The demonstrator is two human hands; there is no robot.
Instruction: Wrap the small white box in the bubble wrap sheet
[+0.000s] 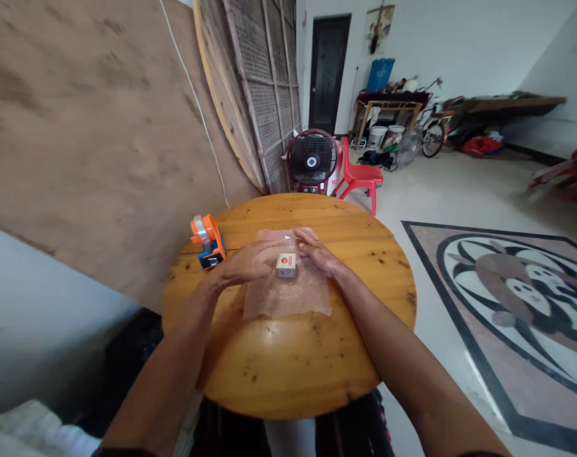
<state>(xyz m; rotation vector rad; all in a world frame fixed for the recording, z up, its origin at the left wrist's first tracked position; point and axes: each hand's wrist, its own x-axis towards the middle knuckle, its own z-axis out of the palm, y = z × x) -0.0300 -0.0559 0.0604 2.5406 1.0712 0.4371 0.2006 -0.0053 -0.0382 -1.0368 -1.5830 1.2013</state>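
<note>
A small light cardboard box with red print sits on a sheet of clear plastic that looks like bubble wrap, spread on the round wooden table. My left hand is to the left of the box, its fingers stretched out over the sheet and partly blurred. On the other side, my right hand rests on the sheet's right part, fingers extended toward its far edge. Neither hand is wrapped round the box.
An orange and blue tape dispenser stands at the table's left edge. Beyond the table are a fan and a red plastic chair. A large wooden board leans close on the left.
</note>
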